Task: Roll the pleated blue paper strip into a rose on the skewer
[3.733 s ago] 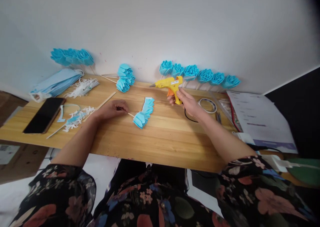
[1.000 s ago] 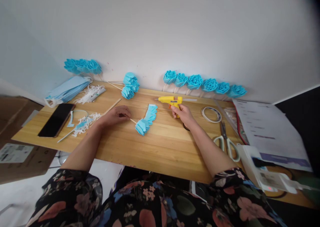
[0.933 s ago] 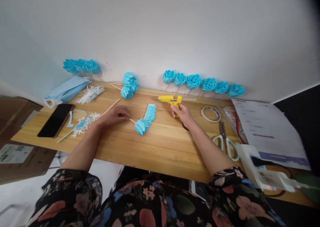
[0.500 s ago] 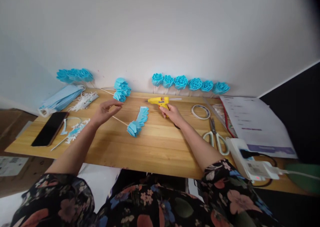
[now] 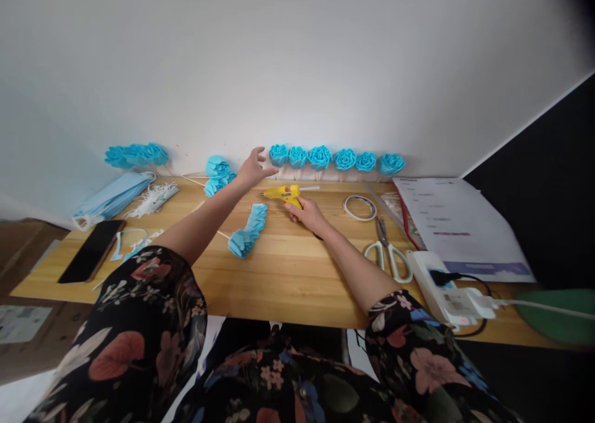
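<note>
My right hand (image 5: 304, 214) is wrapped round the handle of a yellow hot glue gun (image 5: 281, 193), whose nozzle points left and whose clear glue stick juts out at the back. My left hand (image 5: 253, 167) is raised near the wall with fingers apart and nothing in it, just left of a blue paper flower (image 5: 279, 155). That flower begins a row of several blue flowers leaning on the wall. Below the glue gun lies a partly wrapped blue flower (image 5: 239, 243) on a thin stick, with a loose scalloped strip (image 5: 257, 217) running up from it.
At left are more blue flowers (image 5: 137, 155), blue face masks (image 5: 111, 198), white cords (image 5: 153, 200) and a phone (image 5: 92, 251). To the right are a tape roll (image 5: 359, 208), scissors (image 5: 388, 249), papers (image 5: 460, 224) and a power strip (image 5: 432, 286) with cables.
My left hand has moved right and away from me, from above the flower stick towards the row by the wall. The glue gun stays in my right hand. The view has shifted slightly.
</note>
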Demonstrator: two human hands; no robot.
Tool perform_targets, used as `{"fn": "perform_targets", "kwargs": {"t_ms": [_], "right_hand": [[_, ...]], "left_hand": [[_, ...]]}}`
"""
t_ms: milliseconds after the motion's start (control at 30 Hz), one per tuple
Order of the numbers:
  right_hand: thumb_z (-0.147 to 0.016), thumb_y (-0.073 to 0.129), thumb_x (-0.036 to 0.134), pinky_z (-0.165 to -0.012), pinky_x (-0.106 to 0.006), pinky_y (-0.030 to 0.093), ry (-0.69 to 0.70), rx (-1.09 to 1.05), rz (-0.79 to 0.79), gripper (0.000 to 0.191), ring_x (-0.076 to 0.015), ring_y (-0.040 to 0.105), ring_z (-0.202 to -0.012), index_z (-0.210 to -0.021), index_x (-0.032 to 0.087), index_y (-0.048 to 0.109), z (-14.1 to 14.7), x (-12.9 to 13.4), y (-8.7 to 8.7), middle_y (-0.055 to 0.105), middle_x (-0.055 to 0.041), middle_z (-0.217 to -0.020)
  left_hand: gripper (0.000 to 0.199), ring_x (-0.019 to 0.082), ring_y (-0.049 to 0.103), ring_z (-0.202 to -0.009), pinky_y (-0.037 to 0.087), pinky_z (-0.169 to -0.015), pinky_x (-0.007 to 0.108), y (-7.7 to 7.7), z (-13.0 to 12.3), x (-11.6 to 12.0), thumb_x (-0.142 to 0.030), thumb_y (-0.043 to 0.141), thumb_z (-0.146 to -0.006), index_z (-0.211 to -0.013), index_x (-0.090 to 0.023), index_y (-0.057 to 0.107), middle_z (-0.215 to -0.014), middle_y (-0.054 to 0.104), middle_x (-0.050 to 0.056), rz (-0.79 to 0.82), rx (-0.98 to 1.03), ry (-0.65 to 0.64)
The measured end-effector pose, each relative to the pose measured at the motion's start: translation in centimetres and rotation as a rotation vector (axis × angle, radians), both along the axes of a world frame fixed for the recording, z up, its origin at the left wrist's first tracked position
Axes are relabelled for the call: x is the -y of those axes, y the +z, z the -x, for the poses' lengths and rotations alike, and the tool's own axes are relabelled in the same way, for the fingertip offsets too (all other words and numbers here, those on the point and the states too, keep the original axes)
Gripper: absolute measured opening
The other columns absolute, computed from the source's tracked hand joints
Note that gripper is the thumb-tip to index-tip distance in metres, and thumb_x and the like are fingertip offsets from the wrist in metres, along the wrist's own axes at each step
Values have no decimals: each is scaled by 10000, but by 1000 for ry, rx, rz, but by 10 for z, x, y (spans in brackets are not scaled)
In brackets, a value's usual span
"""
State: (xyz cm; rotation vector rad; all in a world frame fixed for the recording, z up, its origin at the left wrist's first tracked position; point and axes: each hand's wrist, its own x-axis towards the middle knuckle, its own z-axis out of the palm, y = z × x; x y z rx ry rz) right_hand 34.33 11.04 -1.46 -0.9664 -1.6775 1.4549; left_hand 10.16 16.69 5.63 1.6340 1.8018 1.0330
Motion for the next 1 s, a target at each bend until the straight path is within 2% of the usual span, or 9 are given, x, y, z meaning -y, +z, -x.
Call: {"fn": "perform_targets", "kwargs": {"t_ms": [100,200,333,500,733,900,1000], "right_hand": [[-803,776,713,-606,-299,399,0,5,-3,518,-130,513,-553,-957,226,690,1,-1,-1,609,66,-612],[-792,772,725,-601,-300,392,0,12,-5,528,-131,509,-551,-947,229,679,2,-1,0,595,70,-606],[-806,765,730,-622,-304,409,3,17,-15,516,-131,512,-569,-899,233,660,1,1,1,594,63,-614],[-804,760,731,-643,-313,436,10,10,-18,517,-133,529,-576,-895,233,655,2,1,0,599,61,-627],[-799,769,748,-634,-311,436,6,18,-21,530,-137,543,-587,-890,239,651,2,-1,-1,619,51,-654],[-811,757,735,-637,-315,430,6,26,-27,518,-138,534,-581,-914,235,666,2,0,-1,606,58,-645],[-815,754,725,-638,-317,428,10,22,-29,508,-138,528,-575,-914,235,667,2,0,0,601,61,-635]], "left_hand": [[986,294,765,-1213,589,-1121,435,-7,-13,-9,-360,988,-826,-1639,-133,479,-1489,727,236,17,25,40],[843,282,785,-1197,596,-1096,394,-9,-22,-15,-377,966,-838,-1537,-178,540,-1374,792,158,-13,5,45],[689,293,798,-1114,603,-1020,377,-4,-30,-18,-442,915,-884,-1454,-223,595,-1218,827,86,-42,-167,98],[504,336,788,-1122,581,-948,377,4,-32,-16,-356,795,-973,-1428,-208,639,-1140,811,108,-58,-310,146],[478,290,770,-1040,555,-903,351,2,-25,-17,-342,781,-956,-1391,-190,656,-1068,781,73,-82,-261,153],[490,249,756,-984,558,-898,326,0,-18,-23,-342,821,-909,-1346,-204,647,-1034,782,31,-107,-203,59],[544,246,763,-995,570,-928,329,0,-13,-22,-324,859,-884,-1368,-209,639,-1078,797,36,-83,-213,23]]}}
